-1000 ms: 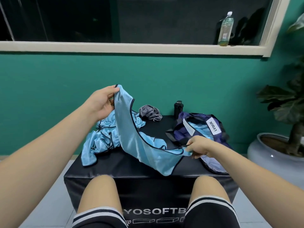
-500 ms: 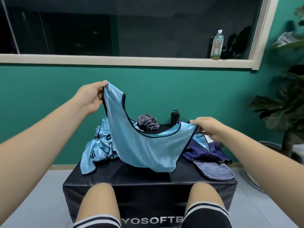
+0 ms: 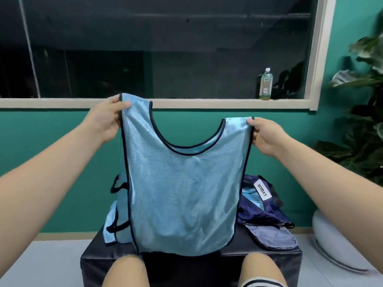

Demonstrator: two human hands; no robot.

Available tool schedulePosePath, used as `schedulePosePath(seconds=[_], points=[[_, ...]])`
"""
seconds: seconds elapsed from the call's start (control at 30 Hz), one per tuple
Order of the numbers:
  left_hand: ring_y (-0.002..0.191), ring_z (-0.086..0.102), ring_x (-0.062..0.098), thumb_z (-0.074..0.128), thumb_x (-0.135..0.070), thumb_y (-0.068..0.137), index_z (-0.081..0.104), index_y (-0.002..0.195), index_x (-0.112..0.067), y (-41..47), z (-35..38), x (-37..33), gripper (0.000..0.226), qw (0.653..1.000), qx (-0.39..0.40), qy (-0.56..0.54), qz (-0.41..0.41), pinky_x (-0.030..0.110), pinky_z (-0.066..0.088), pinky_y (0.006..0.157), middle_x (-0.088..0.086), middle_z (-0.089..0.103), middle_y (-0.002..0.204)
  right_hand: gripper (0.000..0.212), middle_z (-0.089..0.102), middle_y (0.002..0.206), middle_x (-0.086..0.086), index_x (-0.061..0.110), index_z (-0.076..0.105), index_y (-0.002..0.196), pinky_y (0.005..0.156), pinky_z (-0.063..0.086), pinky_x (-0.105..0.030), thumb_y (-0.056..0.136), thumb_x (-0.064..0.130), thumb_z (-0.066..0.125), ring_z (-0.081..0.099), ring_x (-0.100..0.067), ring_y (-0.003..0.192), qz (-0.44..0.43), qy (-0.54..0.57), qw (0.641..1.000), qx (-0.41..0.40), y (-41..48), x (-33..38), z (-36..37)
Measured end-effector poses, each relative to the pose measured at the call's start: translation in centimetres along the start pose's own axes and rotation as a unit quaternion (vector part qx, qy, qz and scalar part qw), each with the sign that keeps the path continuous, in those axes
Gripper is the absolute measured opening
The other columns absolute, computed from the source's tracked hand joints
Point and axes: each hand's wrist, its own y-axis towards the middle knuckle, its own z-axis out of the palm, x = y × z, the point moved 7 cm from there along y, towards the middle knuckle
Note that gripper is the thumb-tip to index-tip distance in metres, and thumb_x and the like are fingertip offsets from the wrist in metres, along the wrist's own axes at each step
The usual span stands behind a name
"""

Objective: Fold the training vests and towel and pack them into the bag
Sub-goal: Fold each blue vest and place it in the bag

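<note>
Vest (image 3: 182, 195) raised, hanging flat | left hand (image 3: 105, 119), right hand (image 3: 266, 136) pinch its shoulders

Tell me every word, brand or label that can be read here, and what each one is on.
"LVGUE": on the white tag of the dark blue bag, turned sideways.
Bottle on the window ledge: it has a label, but it is too small to read.
Light blue vest held up in front: no print shows on it.
</note>
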Motion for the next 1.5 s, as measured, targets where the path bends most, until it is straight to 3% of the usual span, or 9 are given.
schedulePosePath(seconds=[0.17,0.47,0.6,0.7,0.83,1.03,1.1,1.23,1.5], points=[[0.094,0.074,0.016,0.073,-0.003,0.094,0.073,0.122,-0.011,0.8,-0.9,-2.8,0.029,0.998,-0.043,0.004,0.039,0.028,0.059,0.087,0.007,0.078,0.116,0.012,0.08,0.101,-0.004,0.015,0.073,0.108,0.077,0.055,-0.03,0.097,0.018,0.076,0.072,-0.015,0.079,-0.069,-0.03,0.997,0.002,-0.5,5.8,0.4],[0.063,0.069,0.01,0.074,-0.011,0.098,0.072,0.089,-0.019,1.2,-0.9,-6.5,0.011,0.99,-0.121,0.006,0.076,0.025,0.054,0.056,0.0,0.075,0.081,0.011,0.079,0.095,-0.006,0.018,0.075,0.095,0.072,0.058,-0.036,0.089,0.017,0.085,0.074,-0.02,0.079,-0.164,-0.023,0.985,-0.037,-2.6,12.4,0.9],[0.071,0.075,0.016,0.087,-0.026,0.086,0.076,0.085,-0.018,0.6,-1.2,-7.4,0.014,0.989,-0.13,-0.021,0.069,0.032,0.061,0.066,0.003,0.079,0.086,0.01,0.078,0.09,-0.002,0.019,0.074,0.094,0.063,0.057,-0.03,0.091,0.019,0.083,0.073,-0.016,0.073,-0.191,-0.026,0.98,-0.041,-3.8,14.2,0.7],[0.094,0.08,0.024,0.095,-0.033,0.076,0.08,0.096,-0.016,0.1,-1.4,-8.0,0.031,0.988,-0.129,-0.07,0.057,0.041,0.066,0.084,0.005,0.081,0.105,0.011,0.079,0.095,-0.005,0.016,0.077,0.099,0.069,0.062,-0.034,0.09,0.019,0.084,0.074,-0.017,0.08,-0.213,-0.018,0.976,-0.035,-4.3,15.3,0.8],[0.099,0.08,0.026,0.093,-0.03,0.081,0.079,0.116,-0.006,0.6,-1.1,-7.7,0.045,0.987,-0.126,-0.088,0.055,0.042,0.066,0.086,0.008,0.081,0.111,0.01,0.08,0.098,-0.007,0.015,0.078,0.097,0.081,0.064,-0.038,0.09,0.017,0.084,0.075,-0.021,0.084,-0.222,-0.015,0.974,-0.041,-3.7,15.2,0.8],[0.106,0.078,0.025,0.087,-0.023,0.086,0.078,0.117,-0.004,3.5,-1.9,-0.8,0.038,0.989,-0.13,-0.065,-0.005,0.04,0.065,0.091,0.007,0.081,0.112,0.011,0.079,0.093,-0.008,0.015,0.077,0.092,0.081,0.054,-0.042,0.086,0.017,0.086,0.072,-0.024,0.083,-0.162,-0.037,0.984,-0.063,0.4,9.3,0.4],[0.106,0.078,0.026,0.083,-0.021,0.088,0.078,0.114,-0.006,4.1,-2.2,2.6,0.031,0.99,-0.129,-0.044,-0.031,0.04,0.065,0.091,0.01,0.08,0.113,0.011,0.079,0.093,-0.007,0.015,0.076,0.093,0.074,0.054,-0.034,0.087,0.017,0.085,0.071,-0.021,0.078,-0.134,-0.051,0.988,-0.063,1.9,6.4,0.4],[0.088,0.078,0.021,0.082,-0.019,0.088,0.079,0.105,-0.007,4.5,-2.8,9.7,0.021,0.987,-0.139,-0.009,-0.085,0.036,0.065,0.089,0.012,0.08,0.111,0.01,0.078,0.09,-0.004,0.012,0.077,0.098,0.059,0.052,-0.026,0.09,0.015,0.082,0.07,-0.013,0.068,-0.086,-0.083,0.991,-0.055,4.4,0.0,0.7],[0.091,0.07,0.021,0.08,-0.019,0.088,0.075,0.111,-0.008,4.6,-4.5,23.9,0.026,0.974,-0.138,0.012,-0.177,0.037,0.061,0.09,0.01,0.074,0.103,0.012,0.08,0.096,-0.005,0.013,0.078,0.099,0.077,0.051,-0.037,0.09,0.019,0.083,0.07,-0.019,0.081,0.007,-0.101,0.994,-0.047,8.7,-14.0,1.1]])
